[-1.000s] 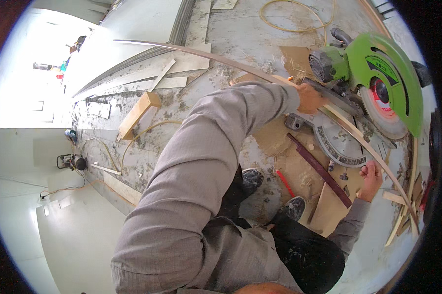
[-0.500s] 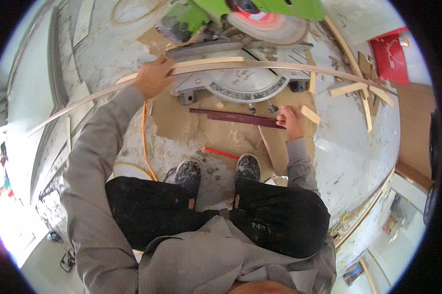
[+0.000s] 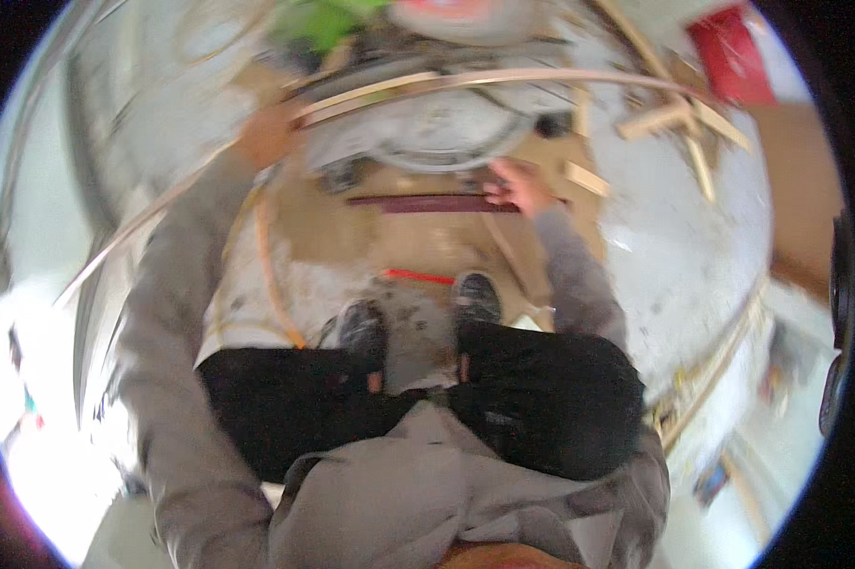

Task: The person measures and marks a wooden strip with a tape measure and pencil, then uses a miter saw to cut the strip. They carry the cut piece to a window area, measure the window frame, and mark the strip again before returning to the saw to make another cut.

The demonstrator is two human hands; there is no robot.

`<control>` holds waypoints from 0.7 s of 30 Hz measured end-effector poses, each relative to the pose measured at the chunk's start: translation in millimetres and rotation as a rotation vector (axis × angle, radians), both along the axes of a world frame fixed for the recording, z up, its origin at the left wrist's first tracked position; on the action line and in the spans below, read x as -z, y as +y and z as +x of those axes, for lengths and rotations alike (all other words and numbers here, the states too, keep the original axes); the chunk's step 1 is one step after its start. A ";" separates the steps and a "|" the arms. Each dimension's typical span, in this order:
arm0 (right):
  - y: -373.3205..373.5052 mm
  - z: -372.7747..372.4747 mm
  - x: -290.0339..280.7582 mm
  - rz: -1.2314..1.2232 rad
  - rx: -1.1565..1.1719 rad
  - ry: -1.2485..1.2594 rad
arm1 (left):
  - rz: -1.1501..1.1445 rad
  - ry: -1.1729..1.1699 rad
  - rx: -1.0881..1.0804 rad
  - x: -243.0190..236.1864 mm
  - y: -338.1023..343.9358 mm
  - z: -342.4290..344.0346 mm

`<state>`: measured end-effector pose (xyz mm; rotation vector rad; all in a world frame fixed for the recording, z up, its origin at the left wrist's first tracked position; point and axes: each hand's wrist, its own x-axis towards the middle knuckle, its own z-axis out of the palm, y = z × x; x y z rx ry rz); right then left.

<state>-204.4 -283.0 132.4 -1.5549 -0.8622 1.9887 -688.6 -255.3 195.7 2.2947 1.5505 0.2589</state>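
Note:
My left hand (image 3: 271,135), smeared by motion, is closed round a long, thin wooden strip (image 3: 579,78). The strip runs from the lower left, across the base of a green miter saw (image 3: 451,140), to the right. A shorter pale wood piece (image 3: 370,93) lies along it by my left hand. Nearer to me, a dark red strip (image 3: 427,203) lies on brown cardboard. My right hand (image 3: 519,185) is over its right part, just below the saw base; blur hides whether the fingers grip it. The round saw blade (image 3: 475,21) is up at the top edge.
Pale wood offcuts (image 3: 669,119) lie at the right, near a red box (image 3: 731,52). A small wood block (image 3: 587,178) sits right of my right hand. An orange cord (image 3: 266,256) runs on the left. A red pencil-like stick (image 3: 420,277) lies before my shoes (image 3: 477,296).
The whole view has shifted and blurred. My right hand has moved left and away from me, off the dark red strip's right end. My left hand stays on the long wooden strip.

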 end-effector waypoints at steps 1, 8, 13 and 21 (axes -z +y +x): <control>-6.0 10.9 13.6 0.004 0.059 0.039 | -0.252 0.013 -0.094 -26.1 2.6 24.7; -1.7 52.1 65.7 0.124 0.111 0.043 | -0.079 0.268 -0.076 -12.0 4.6 34.0; -14.5 76.7 31.1 0.140 -0.065 -0.173 | -0.223 0.239 -0.138 -23.2 -39.2 58.3; 21.8 118.2 66.9 0.348 -0.296 -0.139 | -0.356 0.357 -0.111 -41.3 -28.5 71.9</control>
